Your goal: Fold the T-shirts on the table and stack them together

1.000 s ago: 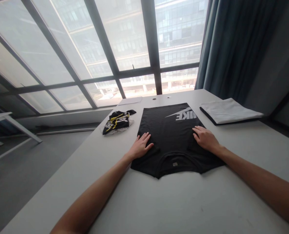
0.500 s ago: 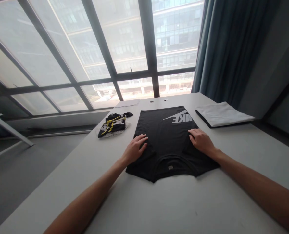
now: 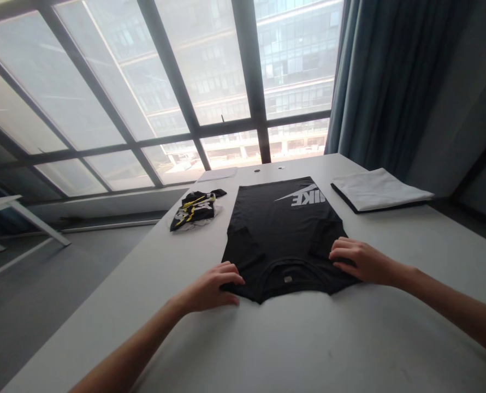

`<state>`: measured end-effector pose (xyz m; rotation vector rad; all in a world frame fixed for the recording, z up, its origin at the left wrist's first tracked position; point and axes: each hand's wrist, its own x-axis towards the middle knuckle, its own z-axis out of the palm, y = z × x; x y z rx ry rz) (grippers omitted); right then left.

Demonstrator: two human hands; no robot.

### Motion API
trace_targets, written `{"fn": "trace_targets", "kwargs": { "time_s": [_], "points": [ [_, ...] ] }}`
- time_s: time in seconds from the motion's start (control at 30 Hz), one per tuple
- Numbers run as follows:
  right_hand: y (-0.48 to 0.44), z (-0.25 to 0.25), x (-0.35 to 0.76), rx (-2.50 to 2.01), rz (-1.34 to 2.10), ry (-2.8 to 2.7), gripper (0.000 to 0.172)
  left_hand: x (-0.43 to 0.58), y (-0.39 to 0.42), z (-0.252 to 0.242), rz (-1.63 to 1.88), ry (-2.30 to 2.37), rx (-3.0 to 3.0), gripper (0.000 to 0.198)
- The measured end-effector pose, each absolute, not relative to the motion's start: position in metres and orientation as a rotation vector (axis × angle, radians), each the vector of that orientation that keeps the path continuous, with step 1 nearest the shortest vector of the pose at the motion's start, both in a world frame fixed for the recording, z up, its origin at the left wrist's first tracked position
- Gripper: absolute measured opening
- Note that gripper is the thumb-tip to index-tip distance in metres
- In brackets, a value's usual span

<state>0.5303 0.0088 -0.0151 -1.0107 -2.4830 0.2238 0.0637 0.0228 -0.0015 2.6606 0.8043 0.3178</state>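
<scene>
A black cloth T-shirt lies between our curled left hand and right hand. We cannot tell whether they grip.

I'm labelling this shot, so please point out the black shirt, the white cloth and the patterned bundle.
Black shirt (image 3: 284,232), head view: middle of its spread body.
White cloth (image 3: 381,190), head view: middle of its top.
Patterned bundle (image 3: 197,209), head view: middle of its upper side.

I've got an easy lane up the left edge of the surface till that bunched garment, plus a strip between the black shirt and white cloth by the right edge.
</scene>
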Motion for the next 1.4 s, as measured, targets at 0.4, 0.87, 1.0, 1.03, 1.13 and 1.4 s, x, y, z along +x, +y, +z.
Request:
{"fn": "trace_targets", "kwargs": {
  "time_s": [0.4, 0.87, 1.0, 1.03, 1.13, 1.4],
  "points": [
    [-0.033, -0.028, 0.554, -0.993, 0.087, -2.606, 0.014, 0.065, 0.020, -0.007, 0.332, 0.620, 3.058, 0.020],
    [-0.021, -0.037, 0.544, -1.095, -0.089, -2.249, 0.013, 0.068, 0.028, -0.015, 0.664, 0.772, 2.891, 0.012],
    [-0.012, -0.038, 0.534, -1.239, -0.087, -2.127, 0.014, 0.061, 0.044, -0.028, 0.846, 0.987, 2.684, 0.030],
    [-0.008, -0.039, 0.531, -1.277, -0.086, -2.112, 0.014, 0.060, 0.048, -0.030, 0.878, 1.046, 2.639, 0.029],
    [0.005, -0.041, 0.527, -1.364, -0.102, -2.073, 0.017, 0.060, 0.061, -0.030, 0.891, 1.151, 2.573, 0.016],
    [0.025, -0.046, 0.536, -1.400, -0.210, -2.116, 0.024, 0.062, 0.076, -0.034, 0.834, 1.359, 2.539, 0.023]
  ]
}}
